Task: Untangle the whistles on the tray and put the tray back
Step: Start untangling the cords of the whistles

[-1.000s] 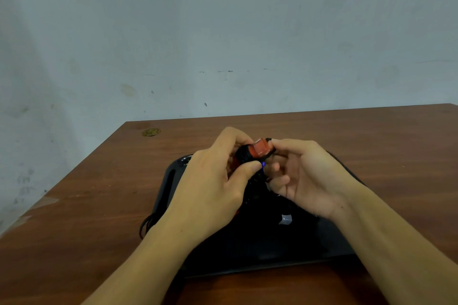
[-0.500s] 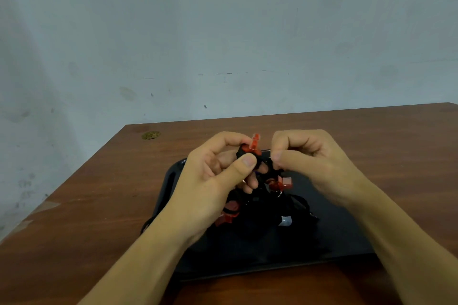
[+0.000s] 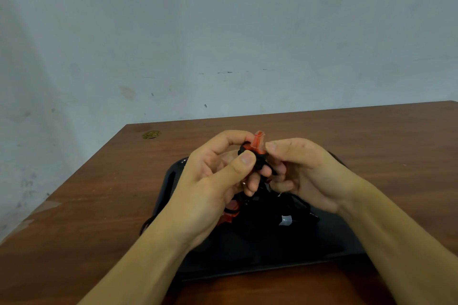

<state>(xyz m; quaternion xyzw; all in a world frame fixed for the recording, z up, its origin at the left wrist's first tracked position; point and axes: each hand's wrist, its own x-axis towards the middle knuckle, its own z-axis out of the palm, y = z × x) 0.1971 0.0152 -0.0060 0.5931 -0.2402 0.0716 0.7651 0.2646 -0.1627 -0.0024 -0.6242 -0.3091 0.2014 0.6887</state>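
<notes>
A black tray (image 3: 272,252) lies on the brown wooden table (image 3: 99,193) in front of me. Above it my left hand (image 3: 213,188) pinches a red whistle (image 3: 257,142) with black cord wound round it, mouthpiece pointing up. My right hand (image 3: 304,171) pinches the black cord (image 3: 262,158) right beside that whistle. More tangled black cord hangs from my hands to the tray, with another red whistle (image 3: 230,215) low under my left hand and a pale grey piece (image 3: 285,220) on the tray. Much of the tangle is hidden behind my hands.
A small brass-coloured disc (image 3: 151,134) sits in the table near its far left corner. A cord loop (image 3: 146,225) sticks out past the tray's left edge. A pale wall (image 3: 223,32) stands behind the table. Bare wood stretches to the right.
Both hands have lifted the whistle bundle slightly, and the held red whistle has turned from lying sideways to mouthpiece up. My right hand has closed in on the cord beside it.
</notes>
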